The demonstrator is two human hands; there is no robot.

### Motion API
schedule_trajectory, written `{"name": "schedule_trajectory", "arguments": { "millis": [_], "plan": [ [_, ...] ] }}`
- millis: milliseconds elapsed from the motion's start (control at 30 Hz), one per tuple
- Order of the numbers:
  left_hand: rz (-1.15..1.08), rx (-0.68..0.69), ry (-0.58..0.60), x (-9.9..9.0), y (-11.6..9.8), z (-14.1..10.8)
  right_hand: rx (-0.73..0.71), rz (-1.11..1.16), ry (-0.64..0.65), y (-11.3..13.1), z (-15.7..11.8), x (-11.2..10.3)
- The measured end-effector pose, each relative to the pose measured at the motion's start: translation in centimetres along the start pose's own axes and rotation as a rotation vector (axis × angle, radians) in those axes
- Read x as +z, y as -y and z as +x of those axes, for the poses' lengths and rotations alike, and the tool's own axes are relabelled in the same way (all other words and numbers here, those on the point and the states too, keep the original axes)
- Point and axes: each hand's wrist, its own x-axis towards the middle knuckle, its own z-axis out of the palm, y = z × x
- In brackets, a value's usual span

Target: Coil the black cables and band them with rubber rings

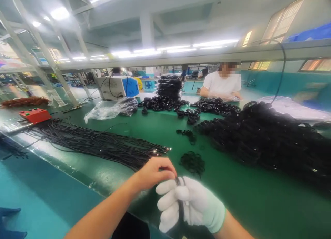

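My right hand (pixel 199 206), in a white knitted glove, is closed around a bundled black cable (pixel 181 211). The cable runs up and down across the gloved fingers, and part of it is hidden by them. My bare left hand (pixel 156 171) meets it at the top, thumb and fingers pinched on the cable beside the gloved fingertips. Just beyond my hands lies a small pile of thin black rings (pixel 192 162). To the left, long straight black cables (pixel 103 142) are laid out together, their metal-tipped ends close to my left hand.
A large heap of coiled black cables (pixel 269 139) covers the right side of the green table (pixel 232 197). Farther back are stacked bagged coils (pixel 169 87), a clear plastic bag (pixel 111 108) and a blue-white machine (pixel 119 87). A red control box (pixel 34 115) sits left. A person (pixel 222 82) works opposite.
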Motion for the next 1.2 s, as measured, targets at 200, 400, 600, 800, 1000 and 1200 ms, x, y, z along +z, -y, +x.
{"name": "schedule_trajectory", "arguments": {
  "millis": [200,400,600,800,1000,1200],
  "plan": [
    [0.627,-0.104,-0.132,1.0,3.1,-2.9,-0.343,-0.051,-0.167,2.3,-0.5,0.6],
    [0.757,-0.048,-0.104,4.8,-0.2,-5.3,-0.432,-0.124,-0.382,2.8,0.0,0.4],
    [0.768,0.114,-0.158,3.2,-1.5,-4.8,-0.18,-0.25,-0.362,0.3,0.2,0.0],
    [0.163,0.006,-0.02,0.1,-0.1,-4.2,0.16,-0.08,-0.083,-2.1,0.7,-0.4],
    [0.089,-0.133,-0.076,0.9,2.2,-4.5,-0.019,0.06,-0.096,-1.8,1.2,0.0],
    [0.543,-0.396,-0.143,2.5,0.8,-5.4,-0.384,-0.004,-0.317,1.0,0.8,-0.7]
  ]
}}
